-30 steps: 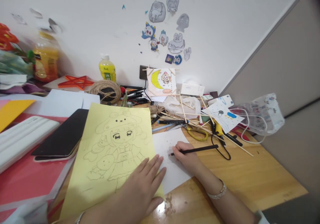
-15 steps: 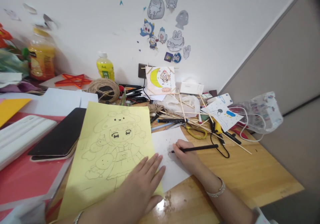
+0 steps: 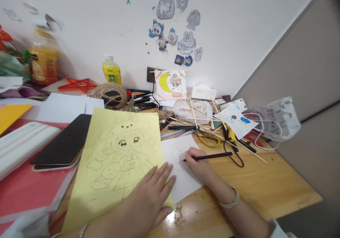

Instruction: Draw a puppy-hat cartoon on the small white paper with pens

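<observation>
My left hand (image 3: 152,192) lies flat, fingers stretched, across the lower right of a yellow sheet (image 3: 87,181) that bears a line drawing of a girl in a puppy-like hat. Its fingertips reach to the edge of a white sheet (image 3: 186,185) beside it. A black pencil (image 3: 212,156) is gripped in my right hand (image 3: 198,163), its tip down at the white sheet. Faint grey marks show on that paper near the tip. The pencil slants, with its back end pointing right. A bracelet (image 3: 230,200) circles my right wrist.
Yellow-handled scissors (image 3: 209,141), thin wooden sticks (image 3: 195,115) and pens crowd the table behind the sheets. At left lie a black tablet-like slab (image 3: 62,142) and a white case (image 3: 29,142). A twine coil (image 3: 113,93) and a yellow drink bottle (image 3: 111,71) stand near the wall.
My right hand and the pencil have shifted very slightly to the right over the white sheet. My left hand stays flat in the same place.
</observation>
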`<control>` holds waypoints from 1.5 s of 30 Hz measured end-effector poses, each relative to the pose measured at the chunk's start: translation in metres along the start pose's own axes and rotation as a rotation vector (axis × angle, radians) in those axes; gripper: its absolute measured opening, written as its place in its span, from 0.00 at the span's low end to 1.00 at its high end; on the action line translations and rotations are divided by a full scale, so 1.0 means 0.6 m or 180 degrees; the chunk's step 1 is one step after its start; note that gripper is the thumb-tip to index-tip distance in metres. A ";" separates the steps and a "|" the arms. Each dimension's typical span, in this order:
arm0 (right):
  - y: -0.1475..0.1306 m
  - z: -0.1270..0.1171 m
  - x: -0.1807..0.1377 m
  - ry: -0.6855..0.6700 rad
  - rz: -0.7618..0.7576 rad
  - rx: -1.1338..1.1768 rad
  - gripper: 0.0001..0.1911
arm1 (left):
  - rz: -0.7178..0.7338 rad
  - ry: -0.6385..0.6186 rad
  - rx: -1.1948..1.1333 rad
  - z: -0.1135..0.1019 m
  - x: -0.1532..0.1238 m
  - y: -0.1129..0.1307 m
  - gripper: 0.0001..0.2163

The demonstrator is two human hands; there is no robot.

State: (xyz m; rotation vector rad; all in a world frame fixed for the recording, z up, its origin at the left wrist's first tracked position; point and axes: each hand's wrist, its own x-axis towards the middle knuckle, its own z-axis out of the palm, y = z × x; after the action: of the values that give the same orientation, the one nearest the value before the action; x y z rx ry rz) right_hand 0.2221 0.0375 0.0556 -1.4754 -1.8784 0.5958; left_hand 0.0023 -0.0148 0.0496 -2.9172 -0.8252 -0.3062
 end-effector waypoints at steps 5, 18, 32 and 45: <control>0.000 0.000 -0.001 -0.0066 -0.0070 -0.0018 0.18 | 0.0020 0.0002 0.0050 -0.001 0.001 0.000 0.28; 0.002 0.001 -0.002 -0.0082 -0.0102 0.0022 0.18 | 0.0061 0.0131 -0.0016 0.008 -0.001 -0.001 0.28; 0.001 0.002 -0.003 -0.0016 -0.0104 -0.0021 0.18 | 0.0012 -0.0018 -0.0005 0.002 0.001 -0.001 0.27; -0.001 -0.001 -0.001 0.0041 -0.0015 0.0022 0.18 | -0.0047 0.0024 -0.0203 0.005 -0.002 -0.002 0.25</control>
State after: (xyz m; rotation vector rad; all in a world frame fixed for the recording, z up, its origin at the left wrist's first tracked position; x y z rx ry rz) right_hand 0.2226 0.0365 0.0562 -1.4667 -1.8676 0.5887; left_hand 0.0011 -0.0142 0.0467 -2.9678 -0.8518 -0.3507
